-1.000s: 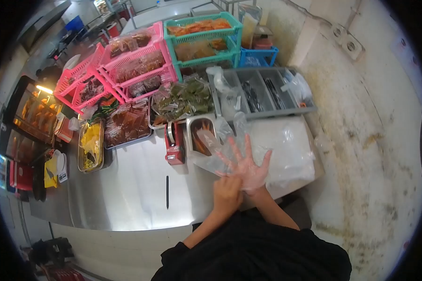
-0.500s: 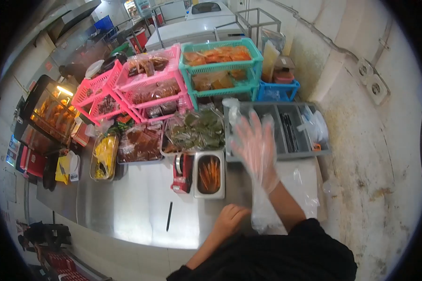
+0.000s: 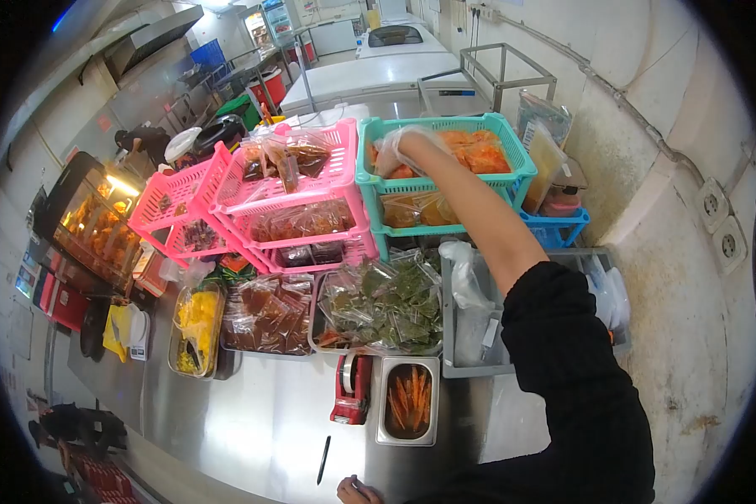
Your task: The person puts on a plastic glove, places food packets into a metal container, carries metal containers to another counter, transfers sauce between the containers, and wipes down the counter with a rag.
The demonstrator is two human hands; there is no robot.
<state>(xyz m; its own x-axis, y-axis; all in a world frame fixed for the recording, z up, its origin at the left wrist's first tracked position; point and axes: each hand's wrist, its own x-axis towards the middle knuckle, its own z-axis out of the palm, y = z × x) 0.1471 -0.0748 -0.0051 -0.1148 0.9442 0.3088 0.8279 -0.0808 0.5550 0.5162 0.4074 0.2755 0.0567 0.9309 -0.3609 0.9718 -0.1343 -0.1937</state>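
Right hand (image 3: 392, 154) shifted into top teal basket (image 3: 509, 179), orange packets (image 3: 481, 157) beside fingers; closure indeterminable. Left hand (image 3: 357, 490): fingers curled, black pen (image 3: 323, 460) nearby.

Steel table (image 3: 244, 428) carries 1 dispenser (image 3: 351, 391), 1 pan (image 3: 406, 441), probably 1 pen (image 3: 323, 460).

A food shop's preparation kitchen, with bagged foods (image 3: 382, 307), a steel counter (image 3: 252, 420) and a lit display cabinet (image 3: 97, 218)

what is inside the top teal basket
Orange food, seemingly bagged, shows in the top teal basket; the gloved right hand and the food itself hide whatever lies beneath.
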